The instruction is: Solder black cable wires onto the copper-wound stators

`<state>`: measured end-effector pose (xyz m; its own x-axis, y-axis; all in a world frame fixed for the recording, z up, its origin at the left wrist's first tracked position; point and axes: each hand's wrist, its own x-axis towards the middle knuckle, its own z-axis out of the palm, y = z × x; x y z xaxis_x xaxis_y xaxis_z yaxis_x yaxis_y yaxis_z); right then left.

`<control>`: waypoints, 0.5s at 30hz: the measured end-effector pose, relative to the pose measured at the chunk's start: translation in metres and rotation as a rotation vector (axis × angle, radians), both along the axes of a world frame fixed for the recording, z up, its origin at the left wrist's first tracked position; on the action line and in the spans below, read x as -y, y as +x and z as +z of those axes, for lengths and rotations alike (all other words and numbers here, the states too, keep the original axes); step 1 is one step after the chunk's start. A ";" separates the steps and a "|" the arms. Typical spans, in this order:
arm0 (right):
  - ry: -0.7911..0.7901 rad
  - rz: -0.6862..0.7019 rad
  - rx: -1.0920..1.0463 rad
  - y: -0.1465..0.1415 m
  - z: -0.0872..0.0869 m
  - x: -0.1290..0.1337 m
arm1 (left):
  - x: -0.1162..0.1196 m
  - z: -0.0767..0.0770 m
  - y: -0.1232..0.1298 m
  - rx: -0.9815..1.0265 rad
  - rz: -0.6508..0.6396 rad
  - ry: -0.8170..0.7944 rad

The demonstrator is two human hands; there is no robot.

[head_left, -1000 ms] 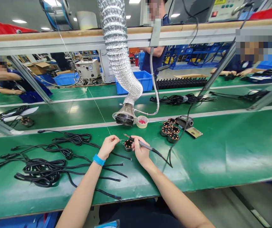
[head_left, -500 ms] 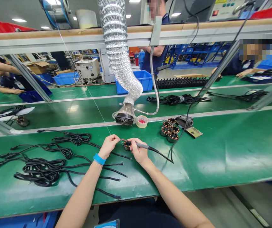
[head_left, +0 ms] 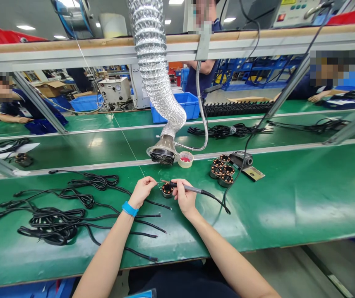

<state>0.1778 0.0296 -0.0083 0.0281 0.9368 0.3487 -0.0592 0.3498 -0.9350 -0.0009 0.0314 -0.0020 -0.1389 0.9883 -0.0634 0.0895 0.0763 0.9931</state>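
My right hand (head_left: 184,196) is wrapped round the grey handle of a soldering iron (head_left: 187,188), whose tip points left over a small round copper-wound stator (head_left: 166,190) on the green bench. Just left of the stator, my left hand (head_left: 144,190), with a blue band at the wrist, pinches the end of a thin pale wire (head_left: 128,142) that comes down from above. Fine leads stand out from the stator towards my left fingertips. Whether my fingers also hold one of these leads is too small to tell.
Coiled black cables (head_left: 56,223) lie at left, their ends reaching under my left forearm. A fume hood (head_left: 162,151) hangs ahead beside a small cup (head_left: 185,159). Several stators (head_left: 222,169) and an iron stand (head_left: 242,159) sit right. People work across the bench.
My right hand and the soldering iron have moved slightly right, drawing the tip back from my left fingertips and uncovering more of the stator. The cable bundles on the belt beyond have shifted slightly left.
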 end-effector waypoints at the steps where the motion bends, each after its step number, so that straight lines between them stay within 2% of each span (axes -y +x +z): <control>1: 0.003 0.001 0.007 0.000 0.000 0.000 | 0.000 0.000 0.000 -0.007 0.000 0.003; 15: 0.002 0.072 0.072 -0.002 -0.003 0.000 | -0.002 -0.003 0.000 0.044 -0.014 -0.045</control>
